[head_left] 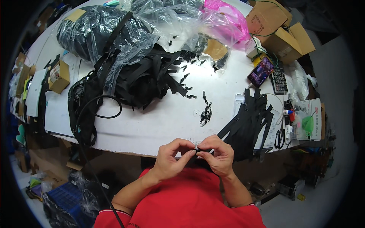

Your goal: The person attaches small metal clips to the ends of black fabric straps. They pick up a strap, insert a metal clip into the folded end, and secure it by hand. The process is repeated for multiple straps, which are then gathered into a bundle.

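My left hand (172,159) and my right hand (218,156) meet at the table's front edge, fingertips nearly touching. Between thumb and forefinger, my left hand pinches a small black zipper slider (197,150), mostly covered by the fingers. My right hand is closed on the end of a black zipper strip, little of which shows between the fingers. Just beyond my hands lies a small heap of black zipper sliders (205,115). To the right, a bundle of black zipper strips (246,127) reaches over the table edge.
A big pile of black strips (142,78) and plastic-wrapped black rolls (102,32) fill the left of the white table (159,125). More sliders lie scattered beyond. A phone (261,72), calculator (279,80), open carton (291,43) and black scissors (280,138) sit at the right.
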The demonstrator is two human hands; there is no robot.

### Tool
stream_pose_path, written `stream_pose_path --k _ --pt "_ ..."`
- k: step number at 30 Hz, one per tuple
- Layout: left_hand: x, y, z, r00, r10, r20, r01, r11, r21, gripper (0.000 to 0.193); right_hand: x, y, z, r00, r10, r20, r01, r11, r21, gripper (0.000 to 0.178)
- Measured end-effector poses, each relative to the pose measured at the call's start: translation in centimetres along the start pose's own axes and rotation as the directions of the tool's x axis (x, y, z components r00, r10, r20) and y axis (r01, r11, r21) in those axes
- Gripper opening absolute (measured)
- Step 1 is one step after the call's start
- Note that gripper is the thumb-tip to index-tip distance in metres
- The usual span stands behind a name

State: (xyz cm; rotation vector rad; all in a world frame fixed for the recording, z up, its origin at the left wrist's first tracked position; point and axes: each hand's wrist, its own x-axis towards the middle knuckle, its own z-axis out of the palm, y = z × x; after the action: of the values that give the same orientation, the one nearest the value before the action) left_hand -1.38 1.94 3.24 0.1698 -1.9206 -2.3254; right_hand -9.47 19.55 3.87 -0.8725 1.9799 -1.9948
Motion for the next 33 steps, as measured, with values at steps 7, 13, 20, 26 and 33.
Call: stream_pose_path --k 7,13,20,26,33 --pt "0.0 0.0 0.1 1.000 0.006 -0.005 -0.006 0.999 0.045 0.015 -0.1 0.2 -0.3 0.999 -0.018 0.043 0.022 0.997 -0.077 0.025" --pt "0.4 0.4 0.1 0.998 0.070 -0.008 -0.068 0.986 0.154 0.016 0.4 -1.0 -0.1 0.975 -0.204 0.083 0.220 0.891 -0.398 0.025" --pt "0.5 0.3 0.0 0.988 0.154 0.015 -0.154 0.987 0.046 0.019 -1.5 -2.0 1.9 0.884 0.447 -0.133 -0.422 0.888 0.180 0.011" --pt "0.3 -0.1 0.2 0.998 0.063 -0.005 -0.063 0.992 -0.109 0.019 -2.0 -1.1 2.6 0.878 0.476 -0.047 -0.419 0.814 0.403 0.008" --pt "0.1 -0.4 0.0 0.999 -0.020 0.051 0.033 0.965 -0.260 0.019 -1.8 -0.7 1.8 0.896 0.443 0.032 -0.428 0.841 0.332 0.005"
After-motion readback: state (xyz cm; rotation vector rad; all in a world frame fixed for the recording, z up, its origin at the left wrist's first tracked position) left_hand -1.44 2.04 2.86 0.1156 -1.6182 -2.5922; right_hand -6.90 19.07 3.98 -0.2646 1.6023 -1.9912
